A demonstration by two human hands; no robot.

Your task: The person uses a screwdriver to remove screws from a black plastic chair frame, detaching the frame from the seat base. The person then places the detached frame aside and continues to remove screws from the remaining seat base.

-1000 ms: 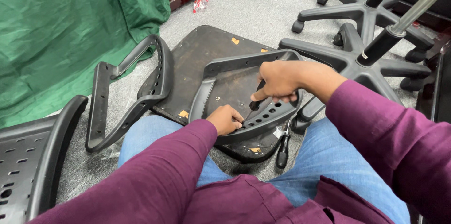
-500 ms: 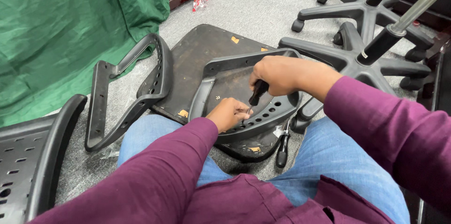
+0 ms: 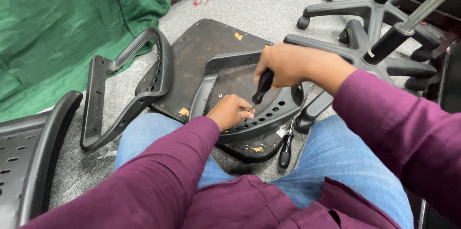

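Note:
An upturned dark chair seat (image 3: 201,46) lies on the grey carpet in front of my knees. A black plastic armrest (image 3: 269,114) with a row of holes rests on it. My right hand (image 3: 283,65) is shut on a black-handled screwdriver (image 3: 262,86), whose tip points down at the armrest's lower bar. My left hand (image 3: 230,111) pinches something small at that tip, fingers against the armrest; what it holds is hidden. A second armrest (image 3: 144,85) lies loose to the left of the seat.
A second black screwdriver (image 3: 285,150) lies on the carpet between my legs. Two black five-star chair bases (image 3: 379,61) with castors and gas columns stand at right. A perforated black backrest (image 3: 24,157) sits at lower left, green cloth (image 3: 57,27) behind it.
My right hand lifted and tilted the screwdriver more upright, its tip now by my left fingers. The view shifted slightly, so everything sits a little higher in frame.

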